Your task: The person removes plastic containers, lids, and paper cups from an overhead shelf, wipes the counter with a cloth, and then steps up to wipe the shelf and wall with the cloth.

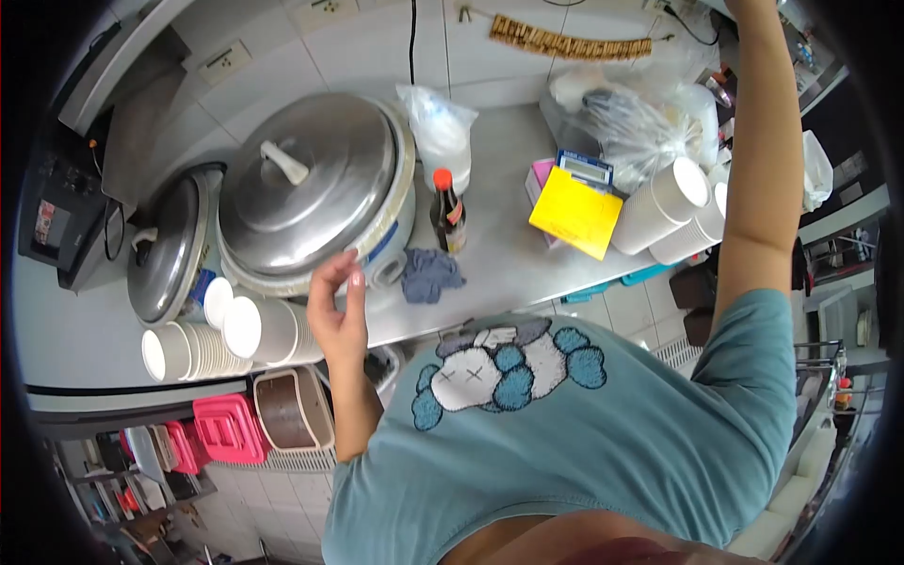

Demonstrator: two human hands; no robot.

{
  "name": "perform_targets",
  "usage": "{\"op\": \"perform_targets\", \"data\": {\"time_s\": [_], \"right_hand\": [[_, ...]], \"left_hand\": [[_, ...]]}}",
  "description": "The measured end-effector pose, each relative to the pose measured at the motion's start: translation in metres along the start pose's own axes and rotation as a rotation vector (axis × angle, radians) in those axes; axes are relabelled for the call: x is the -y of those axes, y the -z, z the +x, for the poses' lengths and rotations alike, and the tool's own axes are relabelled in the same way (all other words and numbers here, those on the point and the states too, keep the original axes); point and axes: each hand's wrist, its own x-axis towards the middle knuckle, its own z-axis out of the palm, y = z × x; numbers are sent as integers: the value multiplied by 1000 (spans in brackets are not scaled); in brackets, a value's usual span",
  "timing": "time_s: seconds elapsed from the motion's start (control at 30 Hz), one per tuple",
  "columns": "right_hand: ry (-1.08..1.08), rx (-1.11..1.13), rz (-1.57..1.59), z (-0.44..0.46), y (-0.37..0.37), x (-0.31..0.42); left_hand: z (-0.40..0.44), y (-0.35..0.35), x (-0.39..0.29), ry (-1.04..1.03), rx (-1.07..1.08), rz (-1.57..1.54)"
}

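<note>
My left hand (337,309) hovers beside the near rim of a large metal pot with a domed lid (311,184). Its fingers are loosely curled with the thumb apart, and nothing shows in them. Just to its right a crumpled grey-blue cloth (431,276) lies on the steel counter (504,202). Stacks of white paper cups (259,330) stand to its left. My right arm (761,169) stretches up past the top right edge, so my right hand is out of the picture. White cup stacks (659,207) stand left of that arm.
A dark sauce bottle with a red cap (448,212) stands beside a white plastic bag (439,132). Farther right are a yellow paper pad (576,212), a calculator (585,169) and clear plastic bags (650,118). A smaller lidded pot (171,250) sits left; pink lids (231,428) are below the counter.
</note>
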Motion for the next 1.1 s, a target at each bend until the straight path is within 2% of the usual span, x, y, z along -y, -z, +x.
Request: {"op": "perform_targets", "data": {"time_s": [0.1,0.13,0.17,0.2,0.23,0.27,0.3,0.4,0.43,0.47,0.5,0.67,0.8,0.87,0.93,1.03,1.07,1.1], "right_hand": [[-26,137,124,-77,15,20],[11,139,65,-102,13,9],[-94,187,-246,-136,25,1],[-64,278,-181,-161,15,8],[-172,347,-131,-182,5,3],[-115,349,-200,-197,-10,-5],[-180,391,-184,-218,-21,-21],[-369,627,-434,-266,-60,-84],[-359,653,-461,-284,-76,-108],[-497,823,-512,-289,-92,-119],[-547,898,-523,-305,-112,-141],[-754,1154,-586,-364,-204,-188],[-772,1116,-626,-413,-254,-206],[-809,867,-740,-431,-268,-202],[-846,810,-738,-446,-283,-205],[-1195,601,-805,-467,-313,-215],[-1196,602,-798,-475,-328,-227],[-1407,521,-791,-482,-342,-241]], "left_hand": [[1,-9,-4,-24,-5,-40],[1,-11,-6,-19,-7,-34],[2,-14,-7,-38,22,-28],[2,-15,-9,-57,54,-22],[2,-16,-12,-68,71,-10],[1,-18,-12,-72,68,-6],[-1,-19,-13,-67,75,-2],[-3,-17,-15,-60,92,18],[-6,-15,-16,-49,111,32],[-8,-13,-17,-52,106,37],[-10,-12,-18,-46,84,55],[-25,0,-17,-1,-6,122],[-44,12,-15,71,-122,194],[-52,15,-15,141,-176,240],[-59,17,-16,166,-204,251],[-66,20,-10,219,-260,253],[-66,20,-9,217,-263,259],[-66,19,-8,208,-272,258]]}}
